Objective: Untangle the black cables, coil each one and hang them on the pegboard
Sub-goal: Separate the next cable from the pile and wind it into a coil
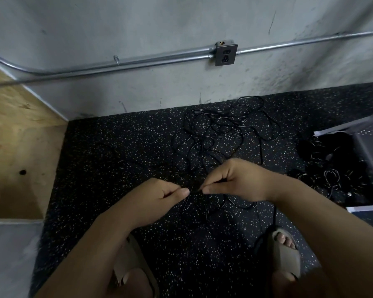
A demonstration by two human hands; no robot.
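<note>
A tangle of thin black cables lies on the dark speckled floor near the wall. My left hand and my right hand meet above the floor, each pinching the same thin black cable between thumb and fingers. The fingertips are almost touching. Strands hang from the pinch down toward the floor and trail back into the tangle. Several coiled black cables lie on a perforated grey pegboard at the right, which rests tilted on the floor.
A grey concrete wall with metal conduit and an outlet box stands behind the tangle. A plywood box sits at the left. My feet in tan sandals stand on the floor below my hands.
</note>
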